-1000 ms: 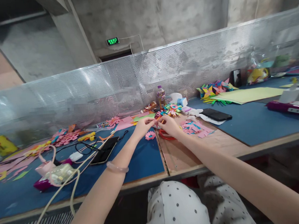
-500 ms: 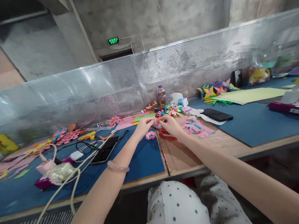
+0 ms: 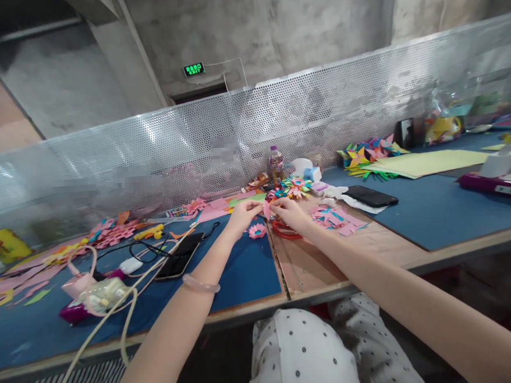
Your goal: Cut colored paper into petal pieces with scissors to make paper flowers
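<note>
We look down along two bare forearms that reach out over a cluttered tabletop (image 3: 373, 244). The left hand (image 3: 243, 214) and the right hand (image 3: 289, 213) meet above the seam where a blue mat (image 3: 244, 277) ends and bare wood begins. Between them they hold a small pink paper piece (image 3: 266, 209). The fingers of each hand are pinched together on it, the left hand at its left edge and the right hand at its right edge, and it sits just above the tabletop. A pale bracelet (image 3: 201, 285) circles the left wrist. Just below the left hand a small pink paper flower (image 3: 257, 231) lies on the blue mat. Under the right hand lies a red ring (image 3: 284, 232); we cannot tell what it belongs to. To the right of the right hand sits a heap of pink and blue paper scraps (image 3: 333, 216), and beyond that a black phone (image 3: 372, 195) rests at the edge of a second blue mat (image 3: 436, 214). Behind the hands stand a small bottle (image 3: 275, 163) and a many-coloured paper flower (image 3: 296, 186). Off to the left we see another dark phone (image 3: 180, 255), tangled cables (image 3: 123, 308) and a spread of pink paper flowers (image 3: 109, 232). Far to the right lies a large pale yellow sheet (image 3: 424, 162). A perforated metal screen (image 3: 169, 154) runs along the back of the tabletop. At the bottom edge, white cloth with dark dots (image 3: 302, 357) covers the person's lap.
</note>
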`<state>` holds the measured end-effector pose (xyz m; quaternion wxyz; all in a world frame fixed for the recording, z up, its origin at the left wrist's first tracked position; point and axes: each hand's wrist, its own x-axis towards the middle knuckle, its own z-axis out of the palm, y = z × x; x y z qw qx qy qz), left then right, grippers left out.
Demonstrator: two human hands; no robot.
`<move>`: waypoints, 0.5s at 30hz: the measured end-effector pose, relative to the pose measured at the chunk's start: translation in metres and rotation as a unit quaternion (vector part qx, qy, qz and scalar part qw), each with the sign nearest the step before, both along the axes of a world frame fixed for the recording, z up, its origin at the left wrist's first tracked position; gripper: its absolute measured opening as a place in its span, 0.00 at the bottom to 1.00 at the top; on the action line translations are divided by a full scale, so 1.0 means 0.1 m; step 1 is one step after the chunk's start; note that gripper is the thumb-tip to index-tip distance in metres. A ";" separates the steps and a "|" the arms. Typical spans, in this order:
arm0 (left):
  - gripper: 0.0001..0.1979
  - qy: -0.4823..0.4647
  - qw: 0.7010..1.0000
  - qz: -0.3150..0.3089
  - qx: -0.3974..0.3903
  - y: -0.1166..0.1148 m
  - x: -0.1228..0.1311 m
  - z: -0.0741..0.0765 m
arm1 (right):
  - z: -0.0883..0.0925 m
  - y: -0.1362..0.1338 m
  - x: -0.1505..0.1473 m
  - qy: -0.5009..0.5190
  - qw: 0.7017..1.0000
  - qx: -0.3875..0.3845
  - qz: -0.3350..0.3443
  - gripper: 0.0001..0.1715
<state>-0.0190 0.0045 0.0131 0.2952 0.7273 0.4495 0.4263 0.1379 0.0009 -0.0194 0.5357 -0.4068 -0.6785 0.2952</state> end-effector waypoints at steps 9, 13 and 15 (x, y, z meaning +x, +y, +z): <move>0.13 -0.004 1.000 -0.014 -0.004 0.01 -0.02 -0.02 | -0.02 0.00 -0.02 0.025 0.999 -0.034 0.018 0.13; 0.13 0.002 1.000 -0.017 0.004 0.00 -0.01 -0.01 | -0.02 -0.01 -0.02 0.020 0.999 -0.035 0.035 0.13; 0.13 0.000 1.000 -0.011 0.004 0.00 -0.01 0.00 | -0.02 -0.02 -0.02 0.022 0.998 -0.035 0.043 0.14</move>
